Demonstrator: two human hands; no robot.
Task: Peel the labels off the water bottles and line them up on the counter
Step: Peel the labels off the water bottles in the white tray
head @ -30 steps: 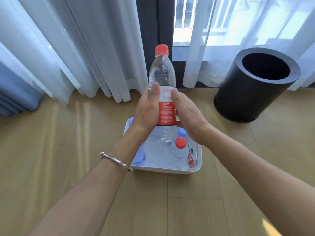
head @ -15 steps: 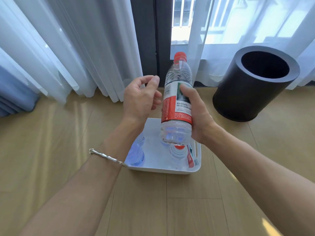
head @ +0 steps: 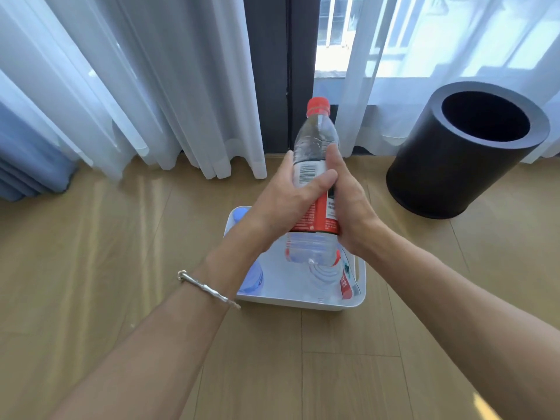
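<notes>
I hold a clear water bottle (head: 315, 140) with a red cap upright above a white bin (head: 360, 286). Its red and white label (head: 327, 219) with a barcode faces me. My left hand (head: 285, 201) wraps the bottle's left side, thumb laid across the label. My right hand (head: 348, 201) grips the right side, thumb up along the bottle. In the bin stand a labelled bottle (head: 342, 277) at the right and a bottle with a blue cap (head: 251, 277) at the left, partly hidden by my arm.
A black cylindrical waste bin (head: 463, 153) stands on the wooden floor (head: 121, 253) to the right. White sheer curtains (head: 151, 86) and a dark window frame (head: 272, 71) run along the back. A blue curtain (head: 27, 165) hangs at the far left.
My left hand, which had let go, has come back and closed round the bottle's label. The bottle has turned, so its barcode now faces me.
</notes>
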